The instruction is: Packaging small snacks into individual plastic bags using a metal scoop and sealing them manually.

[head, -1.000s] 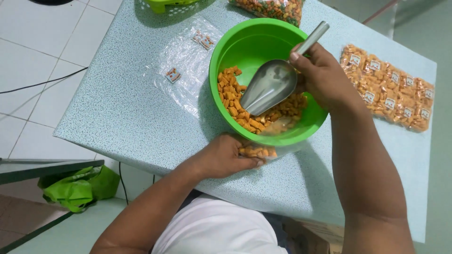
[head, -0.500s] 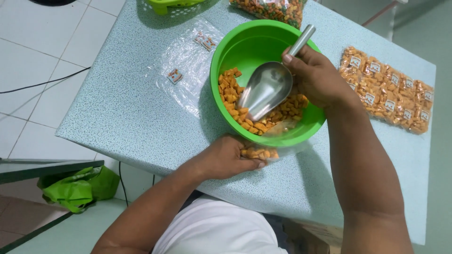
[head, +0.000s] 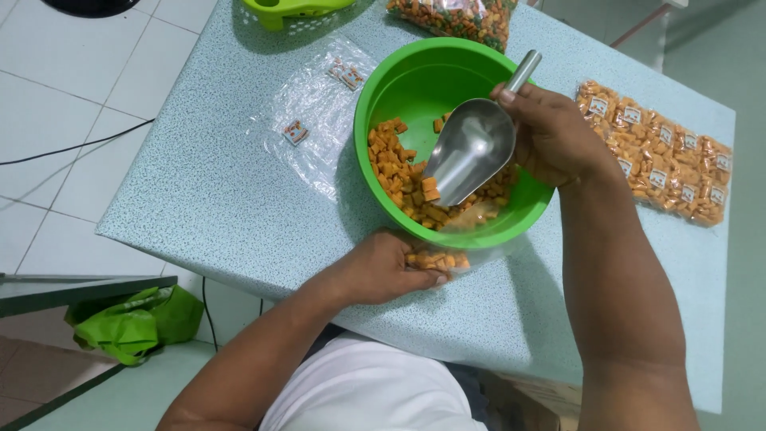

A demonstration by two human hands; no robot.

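Lowering scoop deeper into bowl | right hand grip clamps handle | left hand pinches bag

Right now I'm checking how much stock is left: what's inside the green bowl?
The green bowl holds small orange snack pieces along its near side, with the metal scoop resting among them. Pieces under the scoop are hidden.

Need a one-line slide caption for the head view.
Right hand dips metal scoop into green bowl; left hand holds small snack bag.
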